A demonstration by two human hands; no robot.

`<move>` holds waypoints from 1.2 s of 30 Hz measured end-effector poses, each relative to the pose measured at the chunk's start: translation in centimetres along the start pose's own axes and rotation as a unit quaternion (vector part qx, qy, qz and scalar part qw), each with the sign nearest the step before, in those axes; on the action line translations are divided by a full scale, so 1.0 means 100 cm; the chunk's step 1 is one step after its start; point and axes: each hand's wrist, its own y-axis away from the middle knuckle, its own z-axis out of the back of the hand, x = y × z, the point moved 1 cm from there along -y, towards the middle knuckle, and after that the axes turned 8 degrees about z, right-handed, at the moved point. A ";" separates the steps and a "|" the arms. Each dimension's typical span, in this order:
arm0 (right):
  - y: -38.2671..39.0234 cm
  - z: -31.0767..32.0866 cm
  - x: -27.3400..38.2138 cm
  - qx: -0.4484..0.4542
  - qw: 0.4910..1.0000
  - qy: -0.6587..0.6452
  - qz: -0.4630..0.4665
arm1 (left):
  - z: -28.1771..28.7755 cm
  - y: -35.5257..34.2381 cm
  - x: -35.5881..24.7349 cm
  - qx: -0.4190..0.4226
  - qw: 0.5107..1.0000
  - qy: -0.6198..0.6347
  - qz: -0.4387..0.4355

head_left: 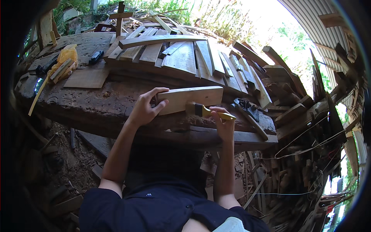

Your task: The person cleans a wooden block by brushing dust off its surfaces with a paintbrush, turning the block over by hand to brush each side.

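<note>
My left hand [146, 107] grips the left end of a pale wooden board [185, 97], thumb on its near face and fingers over the top edge. The board is tilted up on its long edge above the bench. In my right hand [223, 124] is a paintbrush [208, 111] with a yellow handle and a dark band, held between thumb and fingers. Its bristles touch the near face of the board, right of the middle. The right hand's fingers are partly hidden behind the handle.
The thick, rough wooden bench [127, 94] carries many planks [179, 58] at its far side. A yellow plastic bag [68, 56], a thin flat board [87, 78] and a small black tool [96, 57] lie at left. At right lies a hammer-like tool [253, 121]. Wood scraps [286, 174] pile beyond.
</note>
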 end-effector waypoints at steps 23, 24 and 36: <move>-0.001 0.004 0.000 0.052 0.989 -0.138 -0.009 | -0.002 -0.003 0.010 0.033 0.998 -0.008 0.049; -0.002 0.001 -0.001 0.047 0.989 -0.138 -0.019 | -0.003 -0.003 0.010 0.032 0.998 0.004 0.054; 0.006 0.000 0.003 0.021 0.992 -0.115 -0.057 | -0.004 0.003 0.005 0.033 0.997 -0.002 0.065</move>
